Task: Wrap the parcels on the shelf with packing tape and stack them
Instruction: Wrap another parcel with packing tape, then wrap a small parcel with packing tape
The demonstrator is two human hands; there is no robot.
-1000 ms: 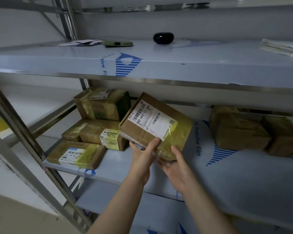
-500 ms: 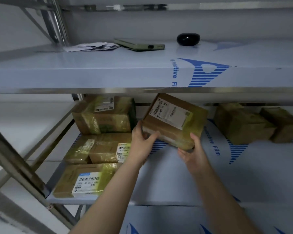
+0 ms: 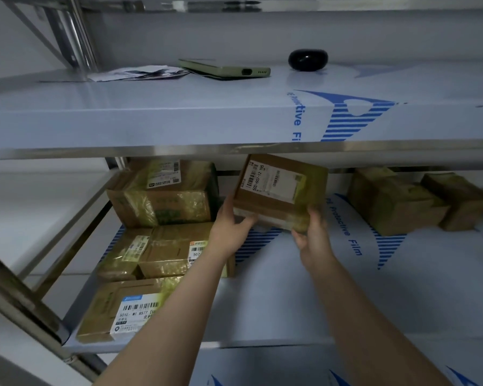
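Observation:
A taped brown parcel (image 3: 279,188) with a white barcode label is tilted in the air above the middle shelf (image 3: 290,288). My left hand (image 3: 230,229) grips its near left corner and my right hand (image 3: 311,235) grips its near right corner. Left of it stands a tall taped parcel (image 3: 165,196). In front of that lie two flat taped parcels side by side (image 3: 156,250), then one more with a white label (image 3: 123,309) at the shelf's front edge. Two brown parcels (image 3: 393,201) sit at the back right of the same shelf.
The upper shelf (image 3: 179,112) hangs just over the held parcel and carries a green phone (image 3: 223,69), a black oval case (image 3: 307,59) and some paper (image 3: 140,73). Slanted metal frame posts (image 3: 25,305) run down the left. The middle shelf is bare between the two parcel groups.
Both hands have carried the parcel farther back into the shelf, beside the tall taped parcel. My view has dropped closer to the shelf.

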